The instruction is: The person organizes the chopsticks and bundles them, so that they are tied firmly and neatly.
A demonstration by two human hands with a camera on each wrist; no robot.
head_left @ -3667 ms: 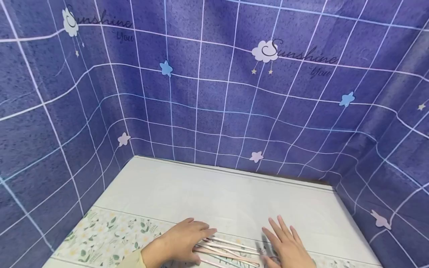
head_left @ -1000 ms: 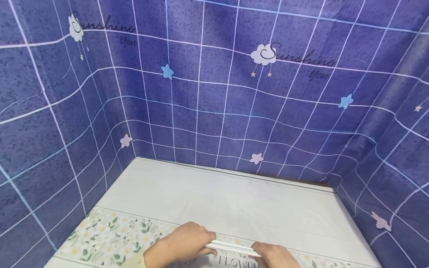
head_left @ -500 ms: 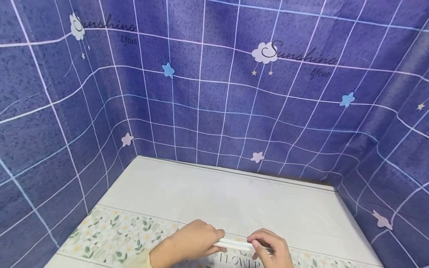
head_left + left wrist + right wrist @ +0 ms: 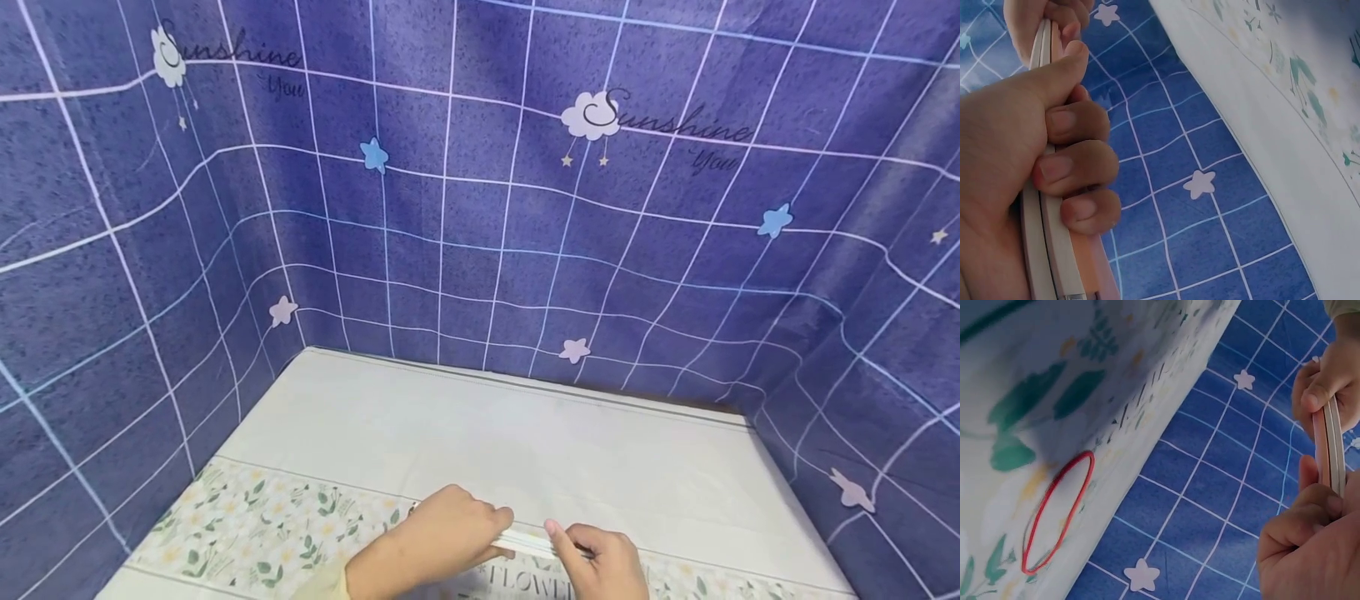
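Stick bundle | spans the gap between both hands | left hand: fingers curled round it | right hand: gripping it too | red band: apart from right hand | best, I judge: even pressure, sticks parallel, no fanning
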